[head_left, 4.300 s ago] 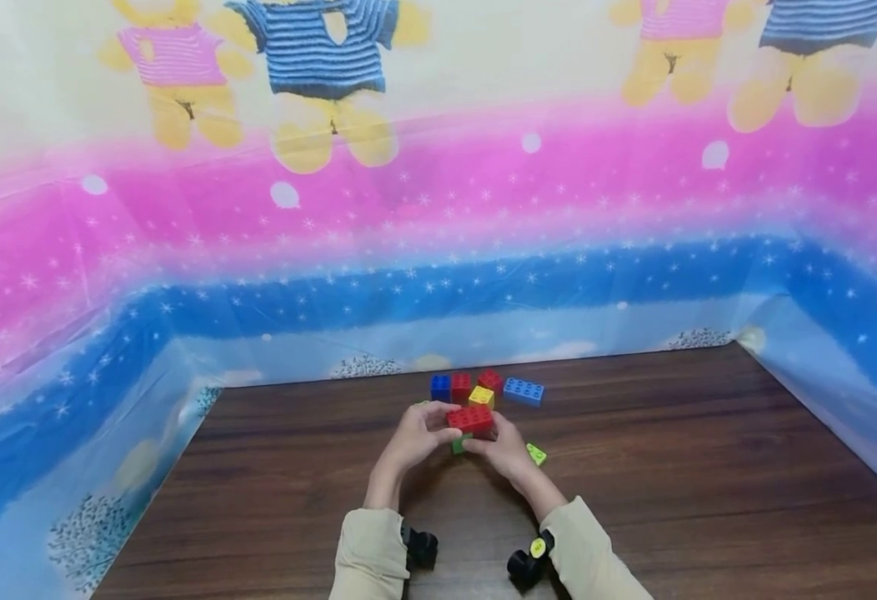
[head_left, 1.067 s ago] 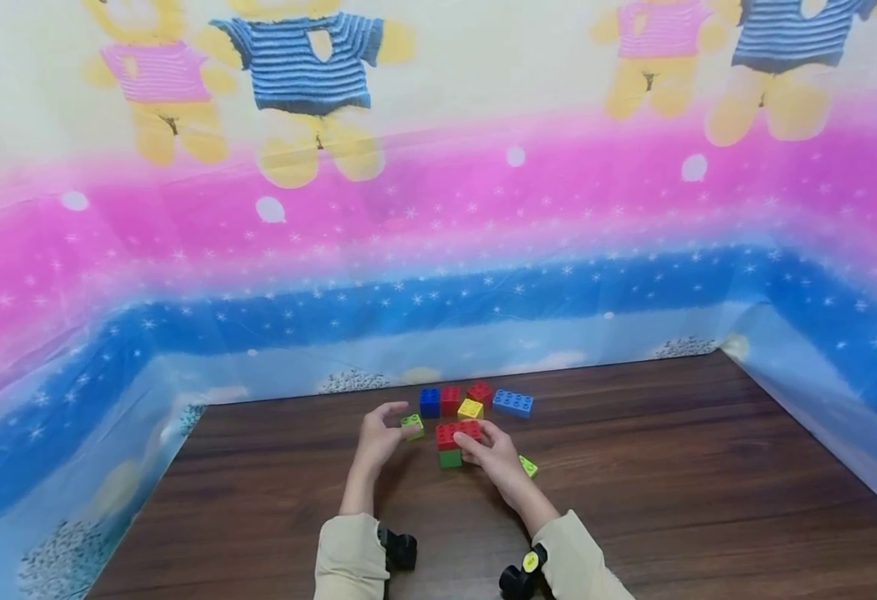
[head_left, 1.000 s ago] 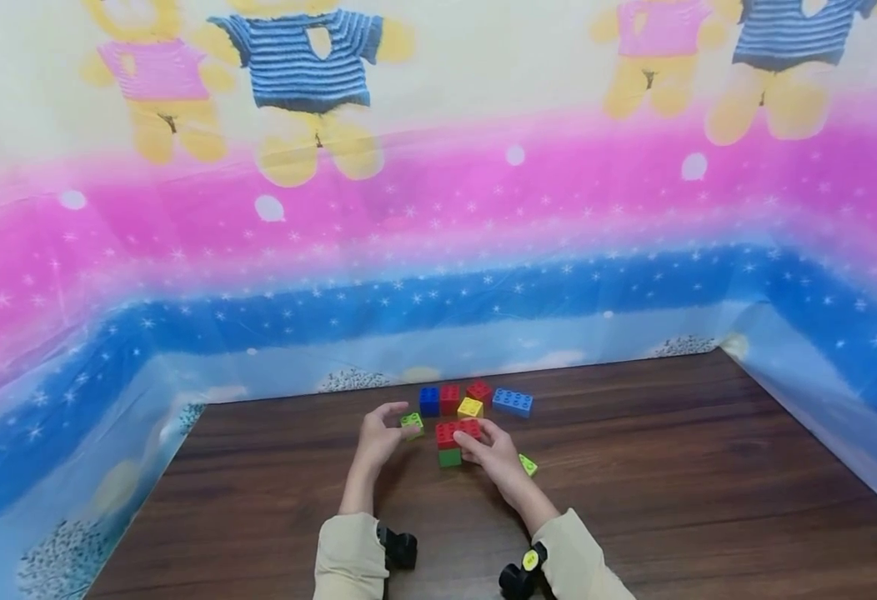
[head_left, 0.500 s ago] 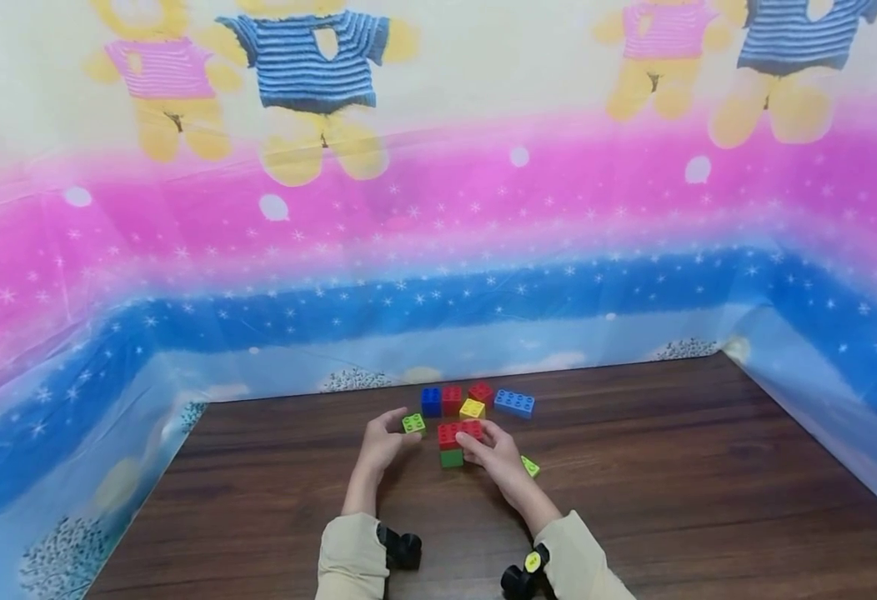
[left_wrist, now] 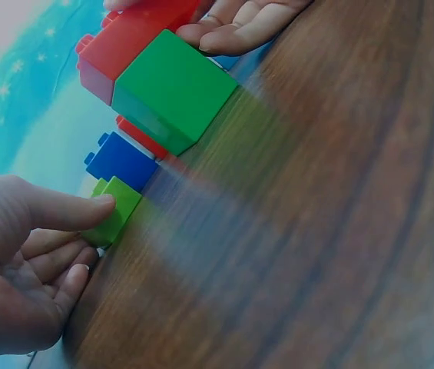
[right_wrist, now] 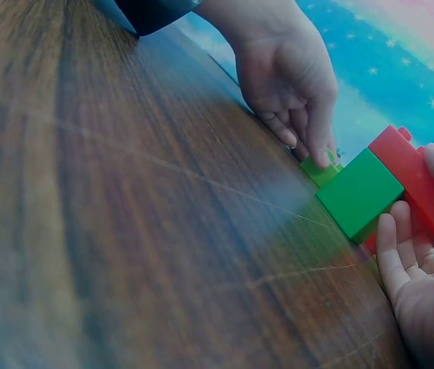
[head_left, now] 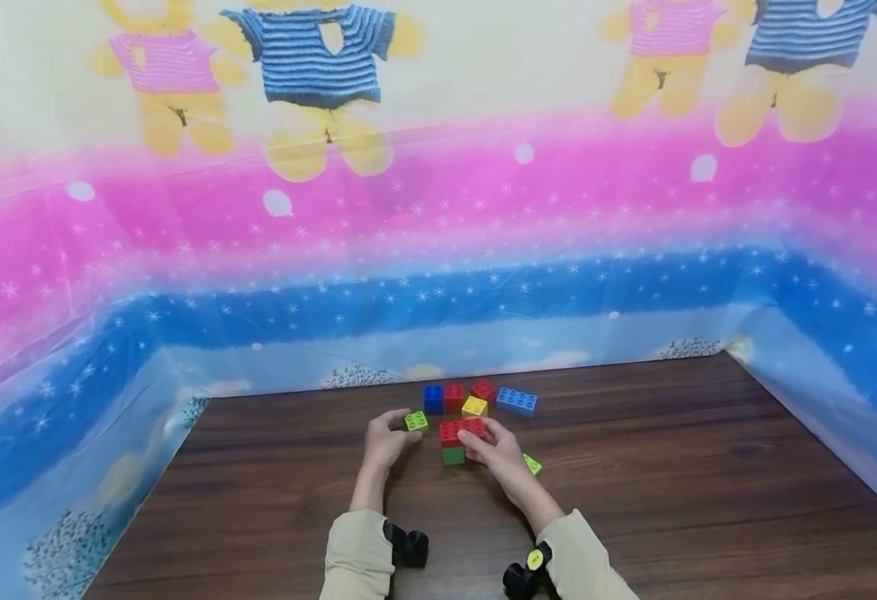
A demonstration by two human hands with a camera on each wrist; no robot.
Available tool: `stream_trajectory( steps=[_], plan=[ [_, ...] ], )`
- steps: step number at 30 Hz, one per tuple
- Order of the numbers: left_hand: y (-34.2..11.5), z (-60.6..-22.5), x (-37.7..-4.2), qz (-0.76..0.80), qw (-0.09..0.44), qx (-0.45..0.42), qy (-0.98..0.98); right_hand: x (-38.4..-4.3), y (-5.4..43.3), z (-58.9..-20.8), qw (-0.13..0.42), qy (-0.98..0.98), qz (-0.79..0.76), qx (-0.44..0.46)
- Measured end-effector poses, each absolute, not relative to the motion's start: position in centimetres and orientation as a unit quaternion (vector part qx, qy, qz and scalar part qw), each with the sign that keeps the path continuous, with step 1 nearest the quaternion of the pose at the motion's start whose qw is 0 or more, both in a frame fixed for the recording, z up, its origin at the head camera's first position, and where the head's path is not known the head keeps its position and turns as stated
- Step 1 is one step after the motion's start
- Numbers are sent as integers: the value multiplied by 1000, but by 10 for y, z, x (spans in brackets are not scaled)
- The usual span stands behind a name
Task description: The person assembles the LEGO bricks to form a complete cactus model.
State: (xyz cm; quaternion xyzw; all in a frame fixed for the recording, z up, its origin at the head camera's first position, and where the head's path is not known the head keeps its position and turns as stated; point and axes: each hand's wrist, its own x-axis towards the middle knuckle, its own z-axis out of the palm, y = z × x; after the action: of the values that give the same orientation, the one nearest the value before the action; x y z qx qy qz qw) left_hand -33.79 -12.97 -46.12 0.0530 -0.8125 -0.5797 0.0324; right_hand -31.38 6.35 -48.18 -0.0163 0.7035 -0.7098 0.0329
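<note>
A red brick [head_left: 450,432] sits on a green brick [head_left: 453,456], sticking out to the right past it. My right hand [head_left: 500,458] holds the red brick's right end, thumb in front, with other fingers below it beside the green brick in the right wrist view. To the left, my left hand [head_left: 385,446] has its thumb and fingers around a small light green brick [head_left: 416,422]. In the left wrist view its thumb lies against the near side of that light green brick [left_wrist: 118,217], while the fingers curl beneath and behind it.
Behind stand a dark blue brick [head_left: 433,399], two red bricks [head_left: 453,397], a yellow brick [head_left: 474,407] and a longer blue brick [head_left: 517,402]. A second light green brick [head_left: 532,464] lies right of my right hand. A printed cloth [head_left: 408,292] walls the wooden table [head_left: 273,475].
Both hands were on the red brick at first. My left hand has since let go and moved left to the light green brick, its fingers drawing round it; the right hand stayed.
</note>
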Motion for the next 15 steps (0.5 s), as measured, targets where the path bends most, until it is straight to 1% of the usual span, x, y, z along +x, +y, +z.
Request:
stream_trajectory(
  steps=[15],
  plan=[
    [-129,-462,-338,-575,41,55,-815,-315,64,-482,41,707,-706,-12]
  ],
)
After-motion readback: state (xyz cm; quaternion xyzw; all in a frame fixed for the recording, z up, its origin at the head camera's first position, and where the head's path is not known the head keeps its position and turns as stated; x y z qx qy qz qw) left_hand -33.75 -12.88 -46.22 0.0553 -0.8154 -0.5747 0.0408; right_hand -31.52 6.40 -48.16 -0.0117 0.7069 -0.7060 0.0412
